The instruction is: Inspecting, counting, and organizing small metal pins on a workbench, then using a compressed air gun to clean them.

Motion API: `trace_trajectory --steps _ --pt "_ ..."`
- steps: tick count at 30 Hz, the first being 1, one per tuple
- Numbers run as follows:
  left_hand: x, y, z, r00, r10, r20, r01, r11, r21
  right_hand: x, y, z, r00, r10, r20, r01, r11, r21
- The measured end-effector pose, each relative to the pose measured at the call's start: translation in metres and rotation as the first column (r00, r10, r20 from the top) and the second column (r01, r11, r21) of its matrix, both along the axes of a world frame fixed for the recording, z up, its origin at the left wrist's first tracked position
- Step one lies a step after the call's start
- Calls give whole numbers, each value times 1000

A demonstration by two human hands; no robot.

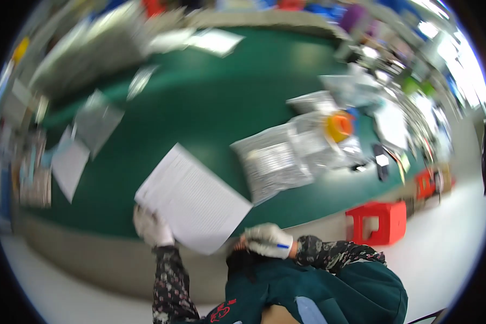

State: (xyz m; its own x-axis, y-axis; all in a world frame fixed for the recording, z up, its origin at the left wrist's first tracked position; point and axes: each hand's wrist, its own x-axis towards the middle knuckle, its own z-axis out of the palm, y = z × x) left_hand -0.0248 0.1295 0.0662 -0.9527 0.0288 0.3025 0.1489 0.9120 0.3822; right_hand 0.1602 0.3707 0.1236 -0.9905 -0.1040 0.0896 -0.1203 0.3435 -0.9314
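Note:
A white sheet of printed paper (pixel 197 200) lies slantwise at the near edge of the green table, partly overhanging it. My left hand (pixel 154 225), in a white glove, grips its left edge, with the thumb side on the paper. My right hand (pixel 267 240), also gloved, is close to my body just past the sheet's lower right corner and does not seem to touch it. Its fingers are curled; anything inside them is hidden. A short blue strip shows at its wrist. Right of the paper lies a clear plastic bag of grey contents with a white label (pixel 272 159).
More clear bags (pixel 313 135) and an orange-yellow tape roll (pixel 340 126) sit to the right, beside a dark tool (pixel 381 162). Flat bags (pixel 97 121) and papers (pixel 70 167) lie left. A large wrapped bundle (pixel 92 48) stands far left. A red stool (pixel 378 222) is at right.

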Motion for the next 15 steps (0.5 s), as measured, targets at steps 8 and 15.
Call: trace_trajectory --steps 8,15 --pt "-12 -29 -13 993 -47 107 46 999 12 275 18 -64 388 -784 485 509 621 596" --pt "-6 -2 18 997 -3 -74 17 981 194 560 -25 -239 -700 -566 435 683 -350 641"
